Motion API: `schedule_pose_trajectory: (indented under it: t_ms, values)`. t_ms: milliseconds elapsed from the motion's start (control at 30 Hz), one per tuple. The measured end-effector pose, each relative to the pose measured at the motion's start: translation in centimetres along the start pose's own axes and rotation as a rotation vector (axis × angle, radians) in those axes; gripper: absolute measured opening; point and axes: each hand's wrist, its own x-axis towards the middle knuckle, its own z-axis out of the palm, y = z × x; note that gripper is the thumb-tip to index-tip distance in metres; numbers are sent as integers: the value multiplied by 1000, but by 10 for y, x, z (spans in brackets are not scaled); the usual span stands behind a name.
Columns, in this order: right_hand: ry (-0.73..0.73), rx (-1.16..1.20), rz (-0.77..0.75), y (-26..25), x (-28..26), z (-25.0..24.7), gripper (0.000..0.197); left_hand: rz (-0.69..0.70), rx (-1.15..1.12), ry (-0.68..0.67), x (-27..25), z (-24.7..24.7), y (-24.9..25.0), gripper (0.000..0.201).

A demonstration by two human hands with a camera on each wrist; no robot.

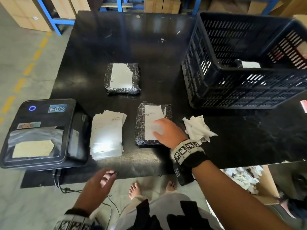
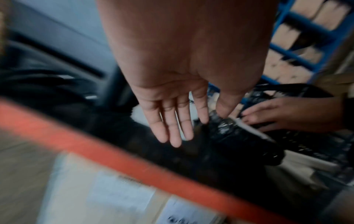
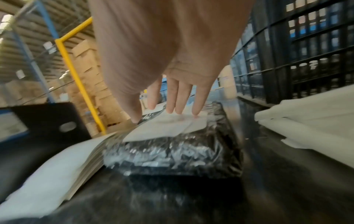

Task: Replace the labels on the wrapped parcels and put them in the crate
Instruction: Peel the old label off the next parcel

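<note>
Right hand (image 1: 167, 131) presses flat, fingers straight, on near parcel's label (image 1: 152, 121); left hand (image 1: 99, 185) released, empty; risk: label creases or skews on crinkly wrap.

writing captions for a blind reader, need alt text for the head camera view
A person's right hand presses straight fingers on the white label of a black plastic-wrapped parcel on a black table. A second wrapped parcel, a stack of white labels and a black slatted plastic crate lie around it.
</note>
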Motion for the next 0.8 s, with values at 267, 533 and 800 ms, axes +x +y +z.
schedule_pose_trajectory:
  t_ms: [267, 533, 800]
  values:
    - [-72, -248, -177, -15, -2, 16, 39, 334, 171, 51, 89, 44, 52, 56]
    - [-173, -349, -251, -19, 9, 6, 23, 204, 166, -27, 118, 54, 53, 59]
    - [-173, -394, -324, -16, 9, 7, 21, 182, 34, 34, 121, 62, 45, 55]
